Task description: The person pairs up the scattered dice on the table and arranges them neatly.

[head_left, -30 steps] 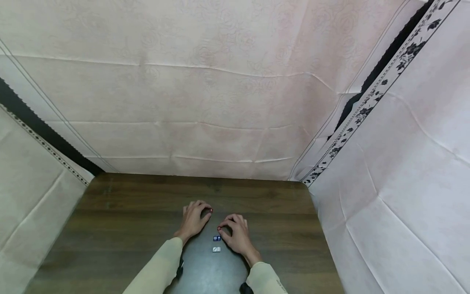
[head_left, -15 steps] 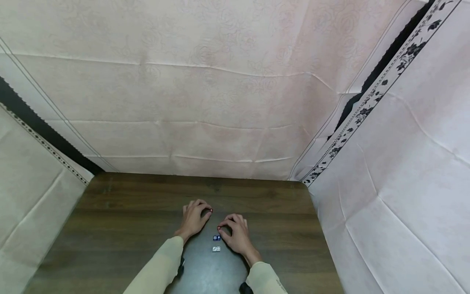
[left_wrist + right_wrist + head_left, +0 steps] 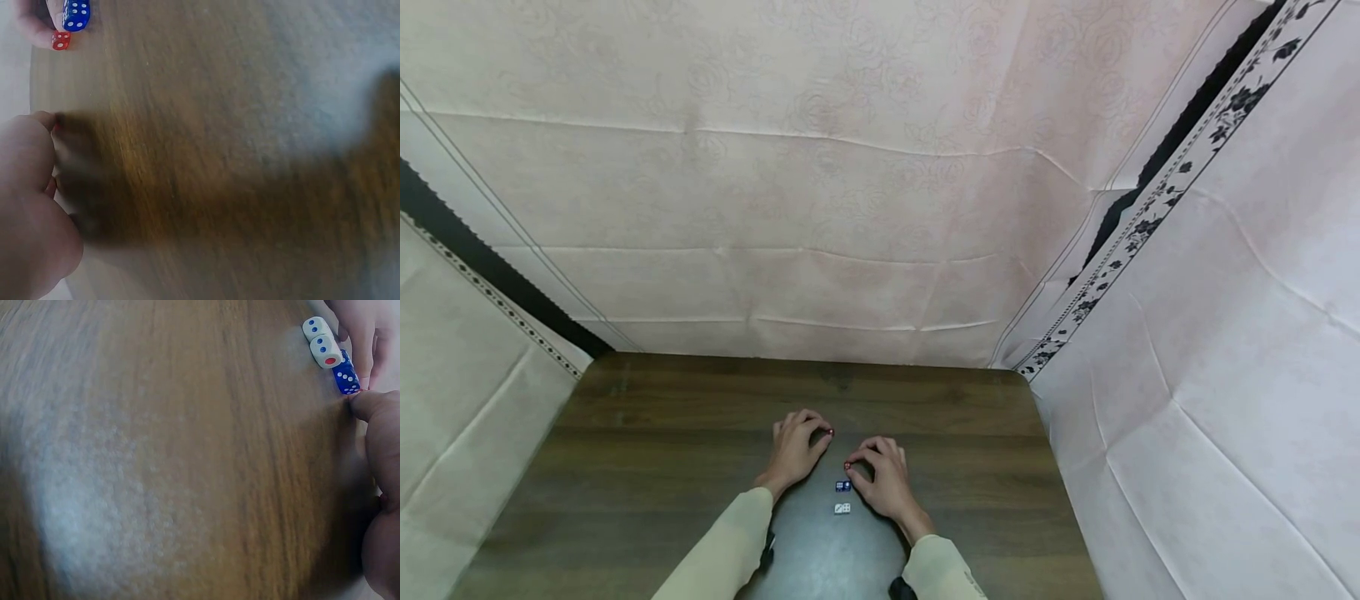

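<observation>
A small red die (image 3: 831, 432) is pinched between the thumb and forefinger of my left hand (image 3: 792, 450), at the middle of the table. Slightly nearer and to the right, my right hand (image 3: 886, 482) pinches another red die (image 3: 847, 466), its pips facing the left wrist view. Just in front of that die lie two blue dice (image 3: 843, 486), side by side. Two white dice (image 3: 842, 508) form a pair nearer still. In the left wrist view, fingers cover nearly all of the left hand's red die (image 3: 58, 127).
The brown wood-grain table (image 3: 662, 467) has a glossy patch between the forearms. Pale patterned cloth (image 3: 850, 208) hangs behind its far edge, and more white cloth (image 3: 1225, 400) hangs at the right side.
My left hand and its red die have dipped very slightly toward the near side. The right hand and the blue and white dice stay in place.
</observation>
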Demonstrator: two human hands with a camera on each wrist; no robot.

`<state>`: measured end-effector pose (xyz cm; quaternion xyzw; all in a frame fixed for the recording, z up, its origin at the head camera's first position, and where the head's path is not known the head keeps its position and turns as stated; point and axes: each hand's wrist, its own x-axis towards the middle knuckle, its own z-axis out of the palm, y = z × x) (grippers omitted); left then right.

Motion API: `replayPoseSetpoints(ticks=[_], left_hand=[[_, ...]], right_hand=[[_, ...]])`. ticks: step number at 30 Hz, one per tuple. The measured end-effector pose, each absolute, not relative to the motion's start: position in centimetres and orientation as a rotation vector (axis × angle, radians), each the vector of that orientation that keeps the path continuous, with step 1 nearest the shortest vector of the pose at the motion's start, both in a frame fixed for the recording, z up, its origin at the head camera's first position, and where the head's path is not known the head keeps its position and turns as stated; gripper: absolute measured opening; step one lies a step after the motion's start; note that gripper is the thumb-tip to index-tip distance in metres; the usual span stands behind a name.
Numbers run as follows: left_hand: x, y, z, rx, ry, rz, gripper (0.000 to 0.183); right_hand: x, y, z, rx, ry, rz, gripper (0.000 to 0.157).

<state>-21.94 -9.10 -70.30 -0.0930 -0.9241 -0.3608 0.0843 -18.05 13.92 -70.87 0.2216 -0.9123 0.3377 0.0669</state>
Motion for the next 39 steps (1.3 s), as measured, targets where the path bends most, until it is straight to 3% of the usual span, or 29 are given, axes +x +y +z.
replayPoseSetpoints(ticks=[24,39], left_hand=[[-17.5,-9.0,-70.1,-0.507,-2.605,-1.162,0.01],[-16.7,-8.7,-71.3,-0.556,-2.559,-1.125,0.011]], right_hand=[[-18.0,14.0,-70.8,0.66,-2.733,1.049,0.01],[-17.8,13.9,-70.9,0.667,-2.726,1.056,0.01]])
